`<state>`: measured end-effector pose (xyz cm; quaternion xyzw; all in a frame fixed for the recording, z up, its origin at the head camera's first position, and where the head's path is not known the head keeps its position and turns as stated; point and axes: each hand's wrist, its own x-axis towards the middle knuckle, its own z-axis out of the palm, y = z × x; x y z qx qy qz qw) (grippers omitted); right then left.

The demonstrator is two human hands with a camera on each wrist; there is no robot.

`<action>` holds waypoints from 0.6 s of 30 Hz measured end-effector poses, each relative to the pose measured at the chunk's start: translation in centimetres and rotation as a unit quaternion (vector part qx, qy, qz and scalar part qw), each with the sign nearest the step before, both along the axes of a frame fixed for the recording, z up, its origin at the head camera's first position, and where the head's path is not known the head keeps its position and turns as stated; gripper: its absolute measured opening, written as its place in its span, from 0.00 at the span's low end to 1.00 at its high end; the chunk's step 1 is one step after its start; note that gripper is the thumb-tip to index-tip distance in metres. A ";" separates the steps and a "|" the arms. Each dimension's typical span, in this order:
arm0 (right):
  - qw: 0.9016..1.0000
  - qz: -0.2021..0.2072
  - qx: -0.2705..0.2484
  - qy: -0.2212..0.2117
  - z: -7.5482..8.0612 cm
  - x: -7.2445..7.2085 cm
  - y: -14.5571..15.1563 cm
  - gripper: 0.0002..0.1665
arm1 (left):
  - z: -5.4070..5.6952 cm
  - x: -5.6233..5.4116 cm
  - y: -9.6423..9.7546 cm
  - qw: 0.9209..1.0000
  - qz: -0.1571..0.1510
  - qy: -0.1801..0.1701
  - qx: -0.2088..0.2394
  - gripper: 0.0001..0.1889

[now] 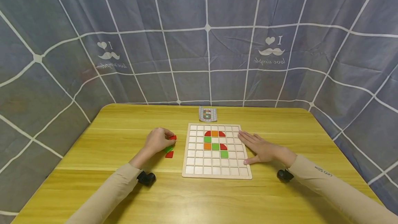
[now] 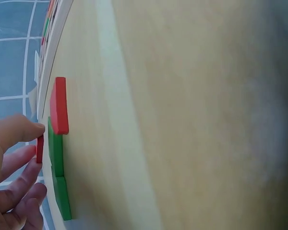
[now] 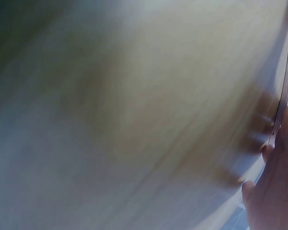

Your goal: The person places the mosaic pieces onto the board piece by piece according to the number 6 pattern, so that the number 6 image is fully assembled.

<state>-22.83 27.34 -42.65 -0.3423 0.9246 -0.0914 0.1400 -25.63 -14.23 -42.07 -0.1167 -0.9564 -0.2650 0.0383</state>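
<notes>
My left hand (image 1: 157,139) pinches a red tile (image 1: 173,137) between thumb and fingers, left of the wooden grid board (image 1: 185,168). In the left wrist view that red tile (image 2: 40,149) shows edge-on at the fingertips. Close below the hand lie green tiles (image 2: 56,148) and another red tile (image 1: 169,154), flat on the table. Spread along the board's right edge, my right hand (image 1: 260,148) rests with straight fingers. On the board, red rounded tiles, orange squares and green squares (image 1: 215,146) fill several cells in the upper middle.
A small printed card (image 1: 207,114) with a coloured pattern lies behind the board, near the table's far edge. The wooden table (image 1: 214,199) is surrounded by a grey curtain (image 1: 186,51) with white lines. Each wrist carries a black camera (image 1: 147,178).
</notes>
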 end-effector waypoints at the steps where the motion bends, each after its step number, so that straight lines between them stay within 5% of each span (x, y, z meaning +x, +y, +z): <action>1: 1.000 0.000 0.001 0.001 0.0 0.0 0.0 0.61 | 0.1 0.1 0.1 1.000 -0.001 0.001 0.005 0.14; 18: 1.000 0.008 -0.007 0.015 -0.1 0.0 0.1 0.61 | 0.4 2.0 3.7 0.997 -0.053 0.050 0.026 0.11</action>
